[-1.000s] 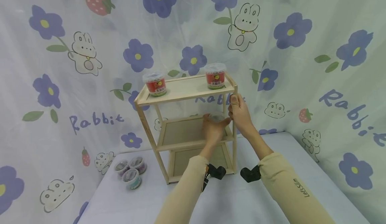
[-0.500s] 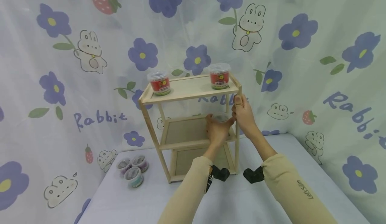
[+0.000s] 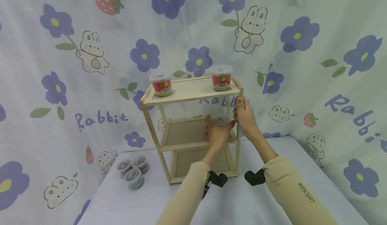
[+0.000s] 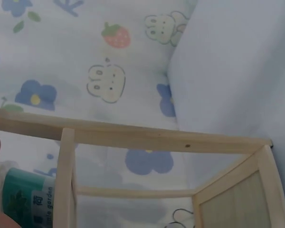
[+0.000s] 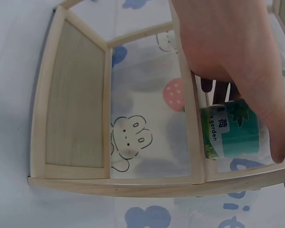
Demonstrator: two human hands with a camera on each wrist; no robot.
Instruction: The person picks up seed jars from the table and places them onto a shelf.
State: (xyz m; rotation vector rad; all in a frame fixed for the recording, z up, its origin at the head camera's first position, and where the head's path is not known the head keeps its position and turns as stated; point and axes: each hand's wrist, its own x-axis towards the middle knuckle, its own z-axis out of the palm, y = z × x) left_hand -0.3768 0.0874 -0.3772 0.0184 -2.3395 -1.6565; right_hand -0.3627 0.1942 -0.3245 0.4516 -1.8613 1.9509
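A small lidded plastic cup (image 3: 221,118) stands at the right end of the wooden rack's (image 3: 191,98) middle shelf. Its green label (image 5: 235,128) carries a leaf picture and "little garden" lettering. My left hand (image 3: 216,135) holds this cup, thumb on the right and fingers round the left side and back. Just to the right, my right hand (image 3: 245,118) grips the rack's front right post below the top shelf, thumb up. In the left wrist view the cup (image 4: 26,194) is partly hidden behind a rack bar, with only bits of the hands at the left edge.
Two red-labelled cups, one left (image 3: 162,84) and one right (image 3: 221,78), stand on the top shelf. Three more lidded cups (image 3: 134,178) sit together on the white-covered table (image 3: 133,206), left of the rack. Behind hangs a curtain (image 3: 187,23) with flowers and rabbits.
The head view has shifted, so the scene lies slightly further right. The left hand, blurred a second ago, is now steady at the cup; the right hand keeps its grip on the post.
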